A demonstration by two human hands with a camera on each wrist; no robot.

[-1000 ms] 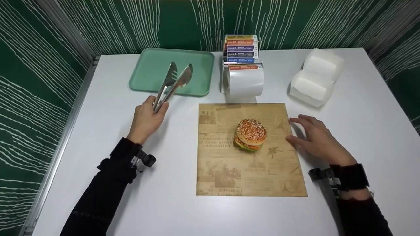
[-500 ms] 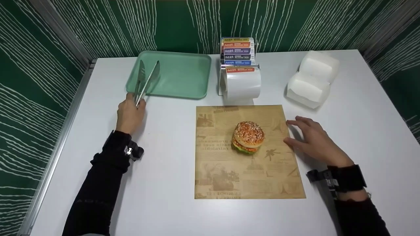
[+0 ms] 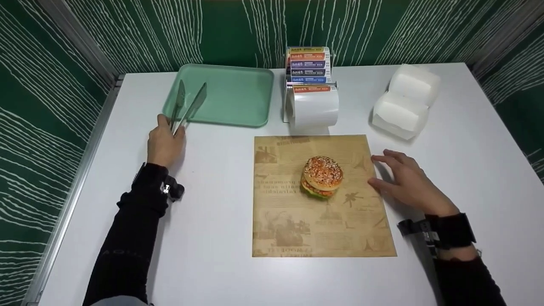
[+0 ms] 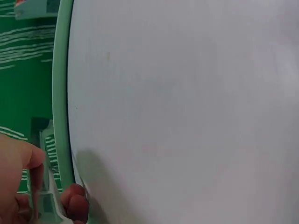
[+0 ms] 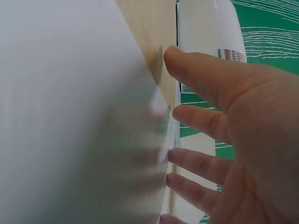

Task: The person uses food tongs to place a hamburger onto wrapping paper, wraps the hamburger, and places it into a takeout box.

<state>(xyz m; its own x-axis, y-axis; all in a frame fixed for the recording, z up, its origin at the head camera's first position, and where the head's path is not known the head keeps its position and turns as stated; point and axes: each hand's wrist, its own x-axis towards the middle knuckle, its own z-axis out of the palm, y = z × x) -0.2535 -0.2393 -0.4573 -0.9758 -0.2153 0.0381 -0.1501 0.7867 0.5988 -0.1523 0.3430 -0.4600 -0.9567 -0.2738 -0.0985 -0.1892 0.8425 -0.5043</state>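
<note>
My left hand [image 3: 165, 142] holds metal tongs [image 3: 193, 106] by their handle end. Their two arms are spread and reach over the left part of the green tray [image 3: 238, 95]. In the left wrist view the thumb and fingers are around the tongs [image 4: 46, 196] beside the tray's rim [image 4: 60, 93]. A sesame-bun burger [image 3: 323, 172] sits near the middle of a brown printed sheet of wrapping paper [image 3: 284, 225]. My right hand [image 3: 410, 180] rests at the paper's right edge, fingers spread and loosely bent, with thumb tip on the edge; it grips nothing.
Behind the paper stands a dispenser [image 3: 314, 104] with a large white roll and several coloured label rolls. An open white takeaway box [image 3: 401, 114] sits at the back right. Green patterned walls [image 3: 242, 34] border the white table [image 3: 212, 255].
My left hand has moved left with the tongs, then lowered them onto the tray's left side. My right hand has stayed at the paper's edge, and the burger has not moved.
</note>
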